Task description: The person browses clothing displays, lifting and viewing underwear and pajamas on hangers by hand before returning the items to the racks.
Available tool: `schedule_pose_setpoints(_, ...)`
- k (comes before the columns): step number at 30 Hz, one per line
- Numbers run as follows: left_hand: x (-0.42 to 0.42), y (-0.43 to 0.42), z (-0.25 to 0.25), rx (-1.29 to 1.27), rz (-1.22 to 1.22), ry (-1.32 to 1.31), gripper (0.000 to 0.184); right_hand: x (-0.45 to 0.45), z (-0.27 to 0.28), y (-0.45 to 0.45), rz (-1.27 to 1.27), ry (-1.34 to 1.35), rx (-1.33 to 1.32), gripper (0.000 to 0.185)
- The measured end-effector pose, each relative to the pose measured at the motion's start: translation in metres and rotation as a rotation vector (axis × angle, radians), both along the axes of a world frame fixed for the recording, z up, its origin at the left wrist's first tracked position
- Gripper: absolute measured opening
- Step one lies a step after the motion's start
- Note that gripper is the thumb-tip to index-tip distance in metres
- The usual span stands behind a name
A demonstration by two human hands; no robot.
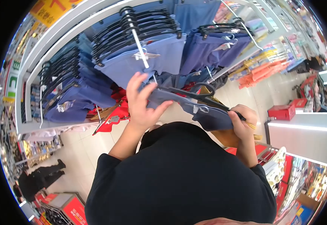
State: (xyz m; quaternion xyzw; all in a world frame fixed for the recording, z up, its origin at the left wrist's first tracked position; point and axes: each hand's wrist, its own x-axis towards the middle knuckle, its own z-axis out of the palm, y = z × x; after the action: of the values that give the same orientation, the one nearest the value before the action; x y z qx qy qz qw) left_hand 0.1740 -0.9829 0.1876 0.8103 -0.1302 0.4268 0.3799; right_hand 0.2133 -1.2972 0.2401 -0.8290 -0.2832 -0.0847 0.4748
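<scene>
One right hand (244, 122) clamped onto a black hanger (208, 100) of blue clothing (214, 119) near the rack (20, 108) — the left hand (142, 103) open beside it — as steady, level support seemed best against slipping cloth.

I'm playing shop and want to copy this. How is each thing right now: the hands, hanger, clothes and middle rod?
Left hand: open, fingers spread; can't tell if touching.
Right hand: closed on the hanger's end.
Black hanger: held, tilted.
Dark blue garment: hanging from that hanger.
Brown cloth: partly hidden.
Middle rod: loaded with hangers.
Light blue garment: hung up.
</scene>
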Motion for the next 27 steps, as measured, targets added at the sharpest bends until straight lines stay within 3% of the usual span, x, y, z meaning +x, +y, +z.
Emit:
schedule_pose_setpoints(1,-0.003,0.009,0.004,0.132,-0.002,0.067,0.049,0.006,0.000,0.008,0.058,-0.028,-0.027,0.011)
schedule_pose_setpoints(2,-0.003,0.009,0.003,0.067,-0.016,0.128,0.035,0.010,0.000,0.017,0.089,-0.054,-0.019,0.010)
schedule_pose_setpoints(6,-0.012,0.029,0.008,0.014,0.141,0.089,0.021,0.027,0.006,0.043,0.065,-0.058,-0.030,0.012)
schedule_pose_setpoints(8,-0.015,0.041,0.024,0.043,0.183,0.091,0.020,0.035,0.006,0.053,0.032,-0.082,0.018,0.022)
schedule_pose_setpoints(11,-0.012,0.057,0.040,-0.006,0.226,0.223,0.017,0.036,0.004,0.072,0.167,0.273,0.413,0.043)
schedule_pose_setpoints(12,-0.011,0.061,0.042,-0.052,0.223,0.289,0.017,0.040,-0.001,0.072,0.212,0.240,0.383,0.055)
schedule_pose_setpoints(15,-0.012,0.071,0.043,-0.139,0.207,0.384,0.017,0.031,-0.003,0.078,0.192,0.404,0.553,0.055)
schedule_pose_setpoints(22,-0.004,0.081,0.029,-0.176,0.316,0.449,0.019,0.031,-0.019,0.053,0.143,0.348,0.455,0.048)
schedule_pose_setpoints(27,0.004,0.081,0.021,-0.099,0.361,0.344,0.019,0.023,-0.017,0.033,0.092,0.313,0.361,0.038)
